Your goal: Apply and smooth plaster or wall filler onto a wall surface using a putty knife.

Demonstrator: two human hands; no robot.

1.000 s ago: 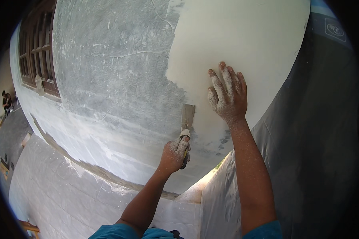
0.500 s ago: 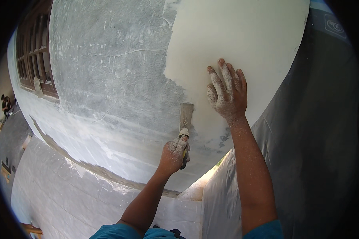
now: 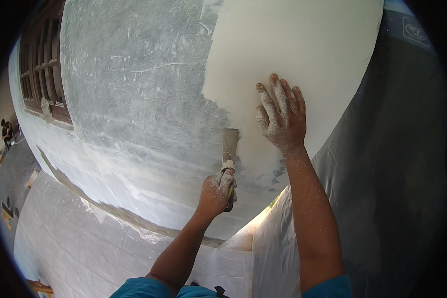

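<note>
Before me stands a wall (image 3: pixel 139 89) of rough grey plaster, with a smooth cream-coloured coat (image 3: pixel 293 35) covering its right part. My left hand (image 3: pixel 217 193) is closed round the dark and yellow handle of a putty knife (image 3: pixel 230 141). The blade points up at the ragged lower edge of the cream coat; whether it touches the wall I cannot tell. White putty clings to the blade's base and to my fingers. My right hand (image 3: pixel 284 116), dusted white, rests with fingers stretched out against the cream coat and holds nothing.
A dark sheet (image 3: pixel 382 188) hangs along the right side of the wall. Grey sheeting (image 3: pixel 99 243) covers the floor below. At the far left are a brown wooden window (image 3: pixel 44 64) and, farther off, a crouching person (image 3: pixel 7 131) near some loose items.
Hardly anything differs. The whole view has shifted very slightly, and both hands keep their places on the wall.
</note>
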